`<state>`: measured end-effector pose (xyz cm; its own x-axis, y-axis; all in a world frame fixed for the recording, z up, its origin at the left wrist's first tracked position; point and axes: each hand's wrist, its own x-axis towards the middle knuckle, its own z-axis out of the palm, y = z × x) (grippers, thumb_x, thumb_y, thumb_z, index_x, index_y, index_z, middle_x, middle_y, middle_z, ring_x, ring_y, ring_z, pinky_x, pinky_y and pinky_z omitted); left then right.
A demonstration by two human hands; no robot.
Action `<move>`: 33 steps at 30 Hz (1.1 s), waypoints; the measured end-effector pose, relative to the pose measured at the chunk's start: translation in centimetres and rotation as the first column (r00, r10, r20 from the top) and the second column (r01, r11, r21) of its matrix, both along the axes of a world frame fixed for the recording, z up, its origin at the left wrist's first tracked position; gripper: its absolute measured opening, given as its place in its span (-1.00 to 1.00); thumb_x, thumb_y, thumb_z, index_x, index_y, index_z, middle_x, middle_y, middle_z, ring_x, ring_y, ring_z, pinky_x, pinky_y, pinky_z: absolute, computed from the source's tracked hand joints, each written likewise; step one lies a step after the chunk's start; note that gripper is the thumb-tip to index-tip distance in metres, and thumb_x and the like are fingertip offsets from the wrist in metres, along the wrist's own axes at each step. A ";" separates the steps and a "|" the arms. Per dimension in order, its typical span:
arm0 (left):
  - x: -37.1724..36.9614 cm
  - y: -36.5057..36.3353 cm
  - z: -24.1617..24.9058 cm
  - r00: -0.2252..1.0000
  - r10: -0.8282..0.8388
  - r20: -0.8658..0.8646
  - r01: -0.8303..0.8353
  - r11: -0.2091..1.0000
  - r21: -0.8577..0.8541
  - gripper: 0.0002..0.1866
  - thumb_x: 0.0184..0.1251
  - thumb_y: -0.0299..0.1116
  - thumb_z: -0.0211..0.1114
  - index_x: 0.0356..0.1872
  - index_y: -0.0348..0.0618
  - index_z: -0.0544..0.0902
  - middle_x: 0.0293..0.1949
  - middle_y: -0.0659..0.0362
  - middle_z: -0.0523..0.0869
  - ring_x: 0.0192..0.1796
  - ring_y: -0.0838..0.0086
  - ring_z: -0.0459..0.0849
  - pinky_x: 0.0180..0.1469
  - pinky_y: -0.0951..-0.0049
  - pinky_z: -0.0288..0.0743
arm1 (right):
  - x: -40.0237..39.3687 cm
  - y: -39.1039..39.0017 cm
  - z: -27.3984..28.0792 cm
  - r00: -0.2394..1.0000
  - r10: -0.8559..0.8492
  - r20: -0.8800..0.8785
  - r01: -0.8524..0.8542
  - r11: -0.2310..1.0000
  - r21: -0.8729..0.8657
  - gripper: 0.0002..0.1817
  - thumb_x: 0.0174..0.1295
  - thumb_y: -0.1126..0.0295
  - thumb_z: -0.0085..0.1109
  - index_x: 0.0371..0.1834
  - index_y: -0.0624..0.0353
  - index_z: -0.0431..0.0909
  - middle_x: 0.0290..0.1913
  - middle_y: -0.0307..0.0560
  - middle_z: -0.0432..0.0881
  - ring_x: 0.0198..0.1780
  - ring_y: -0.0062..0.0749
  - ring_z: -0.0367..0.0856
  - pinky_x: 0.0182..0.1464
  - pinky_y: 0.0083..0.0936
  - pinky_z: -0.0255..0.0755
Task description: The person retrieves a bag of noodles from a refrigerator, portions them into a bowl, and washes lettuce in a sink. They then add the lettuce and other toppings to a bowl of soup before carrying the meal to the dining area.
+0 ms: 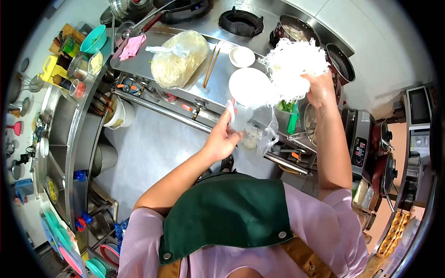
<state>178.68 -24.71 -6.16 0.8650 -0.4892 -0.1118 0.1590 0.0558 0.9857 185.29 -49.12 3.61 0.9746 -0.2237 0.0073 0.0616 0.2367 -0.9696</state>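
Note:
My right hand [321, 90] is raised over the right side of the steel counter, closed around a loose clump of white noodles [296, 62]. Thin strands hang from the clump. My left hand [222, 141] pinches the rim of a clear plastic bag [266, 129] at the counter's front edge, and some noodles show low inside the bag. Just behind the bag is a round white dish [248, 85], partly covered by the bag and the noodles. A smaller white bowl [242, 56] stands behind that. To their left lie wooden chopsticks [211, 67] and a tied, full plastic bag of pale yellowish strands [181, 60].
A pink cloth [132, 47] lies at the counter's left end. Along the back are a burner [241, 22] and dark pans [340, 62]. A green-handled utensil [293, 119] is right of the bag. Steel shelving [76, 153] stands left, an electric cooker [359, 148] right.

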 end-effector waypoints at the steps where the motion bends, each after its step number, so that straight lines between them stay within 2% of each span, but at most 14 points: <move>1: -0.3 0.0 0.0 1.000 0.003 -0.014 -0.003 1.000 -0.001 -0.14 -0.04 -0.72 -0.01 0.31 0.07 -0.15 0.22 0.06 0.14 -0.38 0.60 0.48 -0.32 0.61 0.37 | 1.1 -0.4 -0.2 0.998 0.038 0.055 -0.039 0.999 0.017 -0.58 -0.16 0.77 0.09 -0.12 0.36 0.37 -0.20 0.00 0.53 -0.22 -0.32 0.54 -0.19 -0.48 0.46; 5: -1.1 0.2 0.0 0.998 -0.068 -0.005 0.068 0.996 0.055 -0.28 0.04 -0.65 0.08 0.26 -0.07 0.03 0.05 0.19 0.29 -0.23 0.60 0.42 -0.21 0.58 0.36 | 4.6 0.8 -3.6 0.998 -0.049 0.036 0.054 0.982 -0.181 -0.51 -0.21 0.74 0.12 -0.09 0.30 0.37 -0.22 -0.08 0.54 -0.23 -0.39 0.53 -0.20 -0.51 0.44; 7: -1.5 0.4 0.5 0.990 -0.140 0.034 0.138 0.989 0.060 -0.35 0.07 -0.62 0.07 0.24 -0.07 0.10 0.01 0.14 0.28 -0.21 0.51 0.43 -0.21 0.59 0.36 | 6.2 1.1 -7.8 1.000 -0.005 0.002 0.005 0.934 -0.358 -0.46 -0.23 0.71 0.16 -0.05 0.29 0.35 -0.21 -0.10 0.54 -0.22 -0.43 0.52 -0.20 -0.55 0.42; 9: -1.9 0.8 -0.6 0.965 -0.241 0.102 0.221 0.960 0.171 -0.43 0.09 -0.55 0.12 0.19 -0.02 0.22 -0.10 0.18 0.45 -0.27 0.53 0.44 -0.21 0.55 0.37 | 7.7 1.2 -12.1 0.988 0.084 -0.132 -0.140 0.852 -0.505 -0.39 -0.27 0.65 0.22 0.00 0.27 0.34 -0.22 -0.10 0.55 -0.24 -0.44 0.52 -0.19 -0.60 0.40; 11: -2.1 0.9 1.1 0.961 -0.269 -0.067 0.277 0.947 0.160 -0.45 0.09 -0.54 0.13 0.16 0.02 0.27 -0.19 0.20 0.51 -0.30 0.55 0.45 -0.23 0.56 0.37 | 8.7 1.4 -15.7 0.956 0.003 -0.295 -0.213 0.698 -0.684 -0.34 -0.30 0.52 0.29 0.03 0.25 0.33 -0.16 0.00 0.53 -0.14 -0.33 0.52 -0.09 -0.58 0.38; 12: -2.1 1.1 1.0 0.962 -0.264 -0.069 0.272 0.948 0.164 -0.45 0.09 -0.54 0.13 0.16 0.02 0.27 -0.19 0.20 0.51 -0.30 0.55 0.45 -0.23 0.56 0.37 | 9.2 1.7 -16.8 0.955 0.009 -0.295 -0.217 0.700 -0.681 -0.34 -0.30 0.52 0.29 0.03 0.25 0.33 -0.16 0.00 0.53 -0.14 -0.33 0.52 -0.09 -0.58 0.38; 14: -2.4 1.3 0.9 0.959 -0.282 -0.018 0.282 0.949 0.142 -0.48 0.11 -0.55 0.12 0.14 0.02 0.30 -0.24 0.22 0.53 -0.29 0.57 0.46 -0.23 0.57 0.36 | 9.9 2.1 -18.2 0.883 -0.069 -0.465 -0.410 0.368 -0.834 -0.23 -0.34 0.38 0.34 0.10 0.21 0.27 -0.01 0.10 0.44 0.02 -0.19 0.42 0.05 -0.53 0.29; 18: -2.5 1.7 0.7 0.955 -0.286 -0.073 0.293 0.948 0.120 -0.53 0.13 -0.65 0.04 0.11 -0.07 0.34 -0.16 0.24 0.51 -0.24 0.69 0.40 -0.22 0.69 0.32 | 10.8 2.3 -17.9 0.782 0.048 -0.621 -0.616 0.214 -0.758 -0.03 -0.42 0.27 0.41 0.21 0.13 0.13 0.18 0.10 0.24 0.19 -0.22 0.23 0.17 -0.48 0.16; 21: -2.8 1.8 0.7 0.964 -0.249 -0.092 0.258 0.961 0.102 -0.55 0.13 -0.64 0.04 0.09 -0.08 0.36 -0.18 0.24 0.52 -0.23 0.67 0.42 -0.19 0.67 0.32 | 11.6 1.4 -16.9 0.761 0.182 -0.623 -0.647 0.130 -0.752 0.00 -0.43 0.28 0.41 0.24 0.05 0.11 0.16 0.08 0.27 0.16 -0.22 0.26 0.16 -0.52 0.16; 27: -3.3 1.7 0.7 0.972 -0.222 -0.075 0.228 0.971 0.074 -0.59 0.14 -0.61 0.06 0.06 -0.13 0.37 -0.21 0.21 0.52 -0.21 0.63 0.45 -0.15 0.64 0.33 | 9.9 1.4 -13.8 0.780 0.156 -0.606 -0.623 0.096 -0.776 -0.49 -0.04 0.38 0.10 0.09 -0.06 0.36 0.06 0.05 0.39 0.06 -0.17 0.38 0.10 -0.45 0.24; 29: -3.6 1.6 0.5 0.958 -0.280 -0.068 0.285 0.955 0.080 -0.58 0.13 -0.61 0.05 0.07 -0.15 0.35 -0.22 0.21 0.51 -0.20 0.62 0.45 -0.14 0.63 0.33 | 8.6 1.4 -12.9 0.863 -0.011 -0.505 -0.497 0.159 -0.853 -0.54 -0.04 0.41 0.06 0.04 0.04 0.41 -0.06 0.10 0.49 -0.04 -0.17 0.46 0.01 -0.51 0.31; 30: -3.7 1.6 0.5 0.955 -0.286 -0.071 0.292 0.953 0.080 -0.58 0.13 -0.61 0.05 0.07 -0.15 0.35 -0.22 0.21 0.51 -0.20 0.62 0.45 -0.14 0.63 0.33 | 7.5 1.6 -12.0 0.923 -0.045 -0.383 -0.379 0.081 -0.922 -0.67 0.01 0.41 0.02 -0.09 0.12 0.48 -0.18 0.05 0.55 -0.15 -0.12 0.51 -0.11 -0.48 0.37; 31: -3.9 1.5 0.5 0.950 -0.310 -0.047 0.313 0.948 0.058 -0.52 0.13 -0.62 0.05 0.13 -0.12 0.28 -0.22 0.22 0.50 -0.23 0.64 0.45 -0.16 0.64 0.33 | 6.2 1.6 -11.3 0.920 -0.050 -0.389 -0.384 0.085 -0.919 -0.67 0.01 0.41 0.02 -0.09 0.12 0.48 -0.18 0.05 0.55 -0.15 -0.12 0.51 -0.11 -0.48 0.37; 33: -4.2 1.4 0.7 0.942 -0.334 -0.022 0.334 0.942 0.040 -0.46 0.12 -0.62 0.05 0.18 -0.10 0.21 -0.22 0.22 0.49 -0.25 0.65 0.44 -0.17 0.64 0.33 | 3.6 1.7 -9.5 0.993 -0.034 -0.117 -0.110 0.170 -0.979 -0.82 0.05 0.36 -0.01 -0.29 0.11 0.49 -0.39 -0.04 0.59 -0.35 -0.18 0.56 -0.29 -0.36 0.40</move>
